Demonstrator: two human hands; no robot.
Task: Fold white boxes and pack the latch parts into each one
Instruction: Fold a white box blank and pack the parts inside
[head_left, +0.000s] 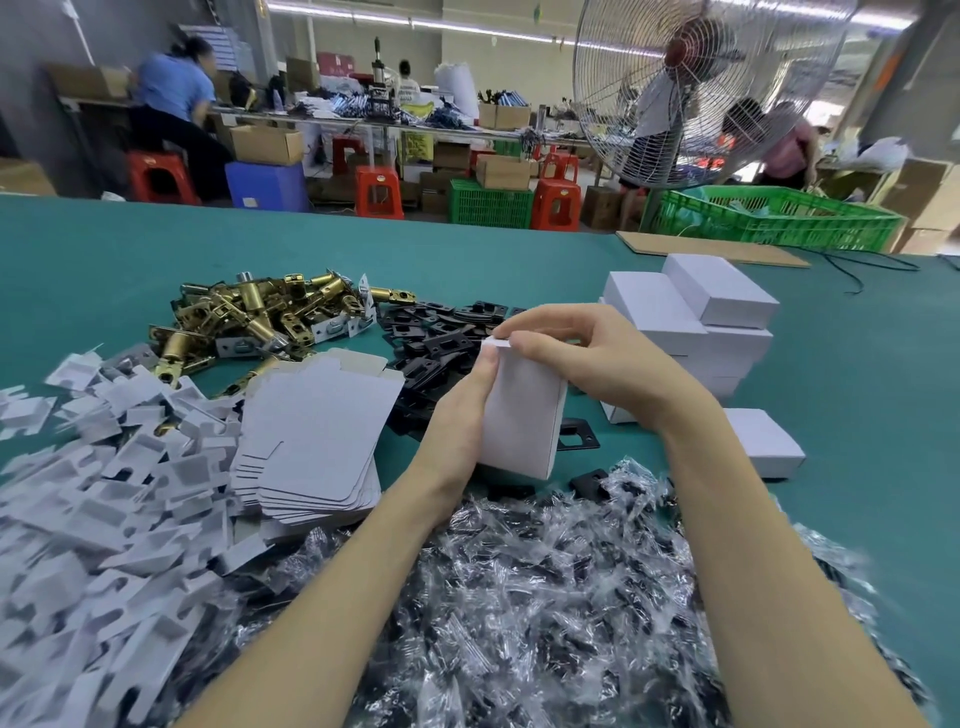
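Observation:
A white box (524, 415) stands upright above the green table (104, 270). My left hand (457, 421) grips its left side, thumb along the edge. My right hand (587, 353) curls over the box's top end, fingers pressing the flap. Brass latch bolts (254, 312) lie heaped at the back left. Black strike plates (441, 338) sit behind the box. A stack of flat box blanks (317, 436) lies left of my left hand. Small clear bags of black parts (519, 597) fill the near foreground under my forearms.
White cardboard inserts (93, 493) are piled at the left. Closed white boxes (691, 317) are stacked at the right, with one more box (763, 441) nearer. A cardboard sheet (711, 249), a green crate (779, 218) and a fan (696, 88) stand beyond the table. People work in the background.

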